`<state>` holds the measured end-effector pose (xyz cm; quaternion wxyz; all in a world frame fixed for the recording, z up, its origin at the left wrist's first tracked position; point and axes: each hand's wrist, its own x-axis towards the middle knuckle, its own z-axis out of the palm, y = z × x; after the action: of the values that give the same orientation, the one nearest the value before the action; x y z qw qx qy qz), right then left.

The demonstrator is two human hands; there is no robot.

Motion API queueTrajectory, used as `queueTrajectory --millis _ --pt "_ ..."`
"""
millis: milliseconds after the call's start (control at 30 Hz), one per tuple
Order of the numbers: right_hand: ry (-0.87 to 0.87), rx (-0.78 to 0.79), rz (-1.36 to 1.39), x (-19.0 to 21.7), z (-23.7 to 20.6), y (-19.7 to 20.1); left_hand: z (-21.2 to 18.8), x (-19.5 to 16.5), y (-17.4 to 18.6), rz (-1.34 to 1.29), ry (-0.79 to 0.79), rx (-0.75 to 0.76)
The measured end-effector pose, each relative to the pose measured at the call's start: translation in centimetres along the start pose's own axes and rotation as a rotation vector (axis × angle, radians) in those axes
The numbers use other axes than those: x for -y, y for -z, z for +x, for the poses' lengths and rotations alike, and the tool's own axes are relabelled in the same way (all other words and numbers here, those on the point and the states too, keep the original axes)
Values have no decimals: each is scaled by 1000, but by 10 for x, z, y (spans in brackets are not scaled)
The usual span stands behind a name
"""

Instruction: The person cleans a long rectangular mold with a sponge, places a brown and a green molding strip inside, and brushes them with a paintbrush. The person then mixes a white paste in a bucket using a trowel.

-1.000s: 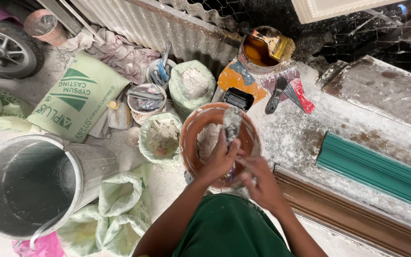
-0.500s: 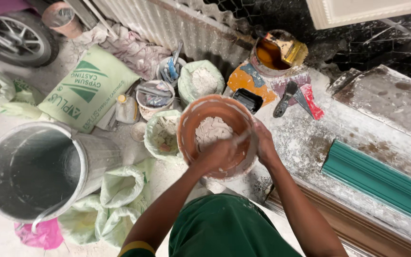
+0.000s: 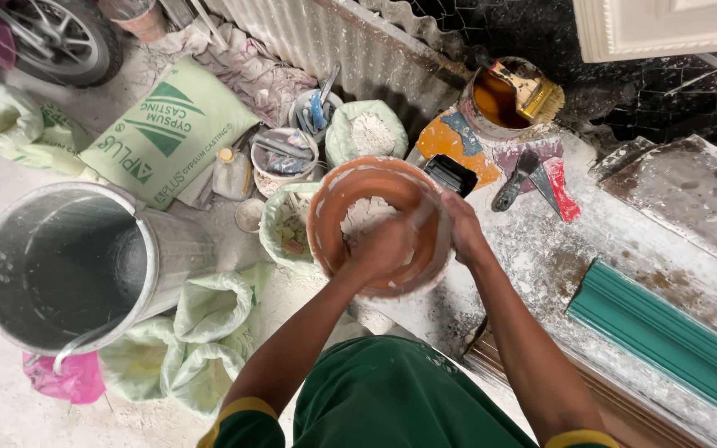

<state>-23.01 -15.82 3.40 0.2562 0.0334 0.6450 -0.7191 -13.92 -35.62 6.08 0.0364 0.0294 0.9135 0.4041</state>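
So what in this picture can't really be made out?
Head view only:
- Left hand fingers: curled into the orange bowl, hidden by the hand's own back.
- Right hand: fingertips hidden behind the bowl's rim.
- White lumps in the bowl: partly covered by the left hand.
- Green moulding: cut off by the right edge.

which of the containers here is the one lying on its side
The big grey metal bucket at lower left: it lies tipped over, its open mouth facing the camera. The orange bowl under both hands and the small tubs of tools stand upright.
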Motion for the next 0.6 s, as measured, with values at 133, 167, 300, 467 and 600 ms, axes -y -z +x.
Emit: queueTrajectory --millis 133,167,300,467,600 --pt "-103 8 36 5 8 -1 3 -9 13 -121 -37 184" --pt "-109 26 46 8 9 -3 3 -13 16 -106 56 209" --pt "-144 3 -58 15 13 -5 1 -29 32 25 189 256" --pt "-130 100 70 20 17 -7 0 -41 47 -65 -68 452" --pt "-91 66 23 21 21 -8 -2 -37 51 119 82 392"
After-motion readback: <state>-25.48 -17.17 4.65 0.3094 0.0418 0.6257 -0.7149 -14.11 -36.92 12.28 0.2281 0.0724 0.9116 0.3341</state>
